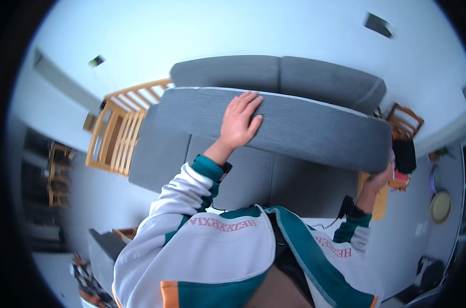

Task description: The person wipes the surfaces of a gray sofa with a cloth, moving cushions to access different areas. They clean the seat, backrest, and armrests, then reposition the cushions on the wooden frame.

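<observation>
A long grey fabric sofa cushion point(310, 123) is tilted above the grey seat cushions point(233, 173) of a wooden-framed sofa. My left hand point(240, 121) lies on its face with the fingers slightly spread, near the upper edge. My right hand point(381, 178) is at the cushion's right end, bent around its lower corner; some of its fingers are hidden behind it. Two grey back cushions point(233, 71) stand behind the long cushion, against the wall. A light edge runs along the top of the long cushion.
The sofa's slatted wooden frame point(127, 142) shows at the left. A wooden chair point(404, 119) and a black object point(405, 156) are beyond the right end. A round yellowish basin point(440, 208) is at the far right. Wooden furniture point(59, 173) stands at the far left.
</observation>
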`<state>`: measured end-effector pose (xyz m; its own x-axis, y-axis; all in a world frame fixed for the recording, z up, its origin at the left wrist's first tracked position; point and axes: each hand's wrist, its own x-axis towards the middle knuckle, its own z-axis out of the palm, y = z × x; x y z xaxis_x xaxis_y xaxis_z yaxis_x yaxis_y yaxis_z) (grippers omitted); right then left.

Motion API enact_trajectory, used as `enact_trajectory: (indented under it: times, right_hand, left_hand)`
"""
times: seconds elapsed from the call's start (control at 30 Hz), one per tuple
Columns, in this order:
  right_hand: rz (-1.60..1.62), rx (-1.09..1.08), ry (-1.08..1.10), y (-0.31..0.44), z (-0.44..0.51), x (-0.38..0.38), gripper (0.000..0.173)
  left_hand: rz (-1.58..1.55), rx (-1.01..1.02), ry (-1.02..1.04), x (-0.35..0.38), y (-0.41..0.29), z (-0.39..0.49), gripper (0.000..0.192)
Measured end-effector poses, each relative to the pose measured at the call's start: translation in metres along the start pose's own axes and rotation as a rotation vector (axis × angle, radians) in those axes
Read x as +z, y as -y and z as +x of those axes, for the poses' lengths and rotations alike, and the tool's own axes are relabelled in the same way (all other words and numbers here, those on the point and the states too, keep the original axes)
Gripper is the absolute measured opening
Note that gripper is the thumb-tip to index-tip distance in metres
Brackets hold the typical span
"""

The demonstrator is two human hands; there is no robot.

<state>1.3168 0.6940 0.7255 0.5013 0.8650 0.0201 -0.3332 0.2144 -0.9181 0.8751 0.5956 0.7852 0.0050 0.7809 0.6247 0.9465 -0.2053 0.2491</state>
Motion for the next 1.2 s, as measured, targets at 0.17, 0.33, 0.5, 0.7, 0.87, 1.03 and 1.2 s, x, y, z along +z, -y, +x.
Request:
enact_trajectory:
  times: [0.17,0.33,0.5,0.7,0.87,1.03,1.2]
  right_hand:
    - [-0.202,-0.388,0.125,0.021,-0.074,0.021,0.033]
    - [-0.065,-0.446,0.210,0.053,-0.166,0.065,0.032]
    - [-0.692,-1.465,0.156,0.076,-0.271,0.117,0.029]
    - [0.003,-0.871,0.376,0.077,-0.412,0.214,0.028]
    - [0.223,-1.301,0.702,0.098,-0.501,0.305,0.030]
    - [0.213,-1.544,0.960,0.089,-0.548,0.369,0.043]
    - [0.109,-1.518,0.946,0.042,-0.521,0.396,0.040]
  left_hand:
    - [-0.030,-0.053,-0.012,-0.058,0.040,-0.045,0.047]
    - [-0.063,-0.129,-0.140,-0.123,0.096,-0.112,0.045]
    - [-0.026,-0.213,-0.288,-0.176,0.155,-0.196,0.042]
    - [-0.106,-0.511,-0.238,-0.233,0.198,-0.292,0.052]
    - [-0.212,-0.495,-0.257,-0.303,0.182,-0.324,0.055]
    - [-0.206,-0.330,-0.357,-0.370,0.164,-0.310,0.060]
    - [-0.306,-0.515,-0.538,-0.402,0.170,-0.314,0.074]
